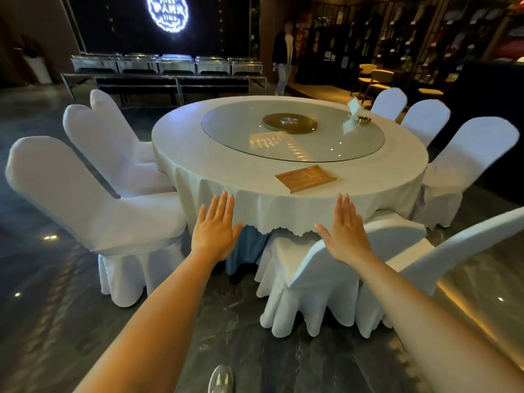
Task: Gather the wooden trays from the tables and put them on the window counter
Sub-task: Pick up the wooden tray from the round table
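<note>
Both bare hands are reaching forward at lower centre, palms down, empty: left grip (217,226) and right grip (346,231) lying flat, fingers apart. Shallow rectangular wooden tray (306,178) is sitting mid-frame on the round white-clothed bench (226,165), near its front edge, beyond both hands.

Shoe (221,379) cut off at bottom edge; glowing sign (168,13) lettering blurred, perhaps unreadable.

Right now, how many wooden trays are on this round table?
1. The wooden tray lies on the white tablecloth at the table's near edge, just beyond the right hand. Other tables are out of view, so more may exist.
</note>
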